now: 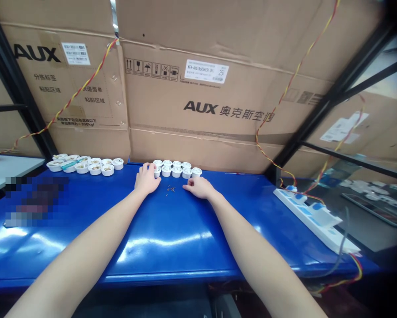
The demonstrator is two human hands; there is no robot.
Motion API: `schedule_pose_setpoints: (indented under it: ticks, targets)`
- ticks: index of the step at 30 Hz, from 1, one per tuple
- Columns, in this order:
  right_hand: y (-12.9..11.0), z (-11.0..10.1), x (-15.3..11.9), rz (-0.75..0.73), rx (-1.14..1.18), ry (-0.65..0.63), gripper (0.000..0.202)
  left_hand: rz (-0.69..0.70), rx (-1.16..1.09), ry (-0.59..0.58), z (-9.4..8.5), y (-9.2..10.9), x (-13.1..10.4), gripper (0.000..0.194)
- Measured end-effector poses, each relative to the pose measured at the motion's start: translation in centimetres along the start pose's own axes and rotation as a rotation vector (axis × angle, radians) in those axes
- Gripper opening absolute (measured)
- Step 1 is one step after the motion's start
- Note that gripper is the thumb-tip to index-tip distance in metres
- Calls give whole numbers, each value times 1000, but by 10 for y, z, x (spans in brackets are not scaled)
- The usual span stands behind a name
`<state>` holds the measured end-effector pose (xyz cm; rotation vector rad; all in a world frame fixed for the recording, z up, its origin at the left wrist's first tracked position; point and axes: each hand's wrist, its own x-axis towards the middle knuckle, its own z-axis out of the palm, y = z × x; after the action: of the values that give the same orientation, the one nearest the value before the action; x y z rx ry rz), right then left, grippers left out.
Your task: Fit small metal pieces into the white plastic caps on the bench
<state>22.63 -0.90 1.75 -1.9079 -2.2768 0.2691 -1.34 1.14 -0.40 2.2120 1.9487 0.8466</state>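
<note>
Several small white round cups [176, 171] stand in two rows at the back middle of the blue table. My left hand [146, 178] is at the left end of these rows, fingers apart, its fingertips at the leftmost front cup [157, 172]. Just in front of the right end of the rows is my right hand [198, 186], thumb and fingers drawn together; whether anything is between them is too small to tell. Between my hands, a few tiny brown pieces [171, 189] lie loose on the table.
More white cups with small contents [95, 169] stand at the back left. A power strip [314, 216] with plugs lies along the right edge. Cardboard [198, 132] walls the back of the blue table [172, 247]. Twisted wires [273, 152] hang at the right.
</note>
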Motion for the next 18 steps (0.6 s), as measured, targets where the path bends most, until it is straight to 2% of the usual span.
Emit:
schedule_pose_setpoints:
  ticks: [6,10,14,18]
  targets:
    - [-16,-7,-8,-186,93,52,31,-29,1,-13,-6,5,-1,21]
    - [-41,-5,-18,-335,152,-10,26,-37,4,-36,-8,7,-2,21]
    - [-60,3,-22,-348,110,11,25,-32,-7,-38,-7,6,-1,21]
    - [-65,10,-21,-349,84,35,17,-24,-1,-35,-5,5,-1,21]
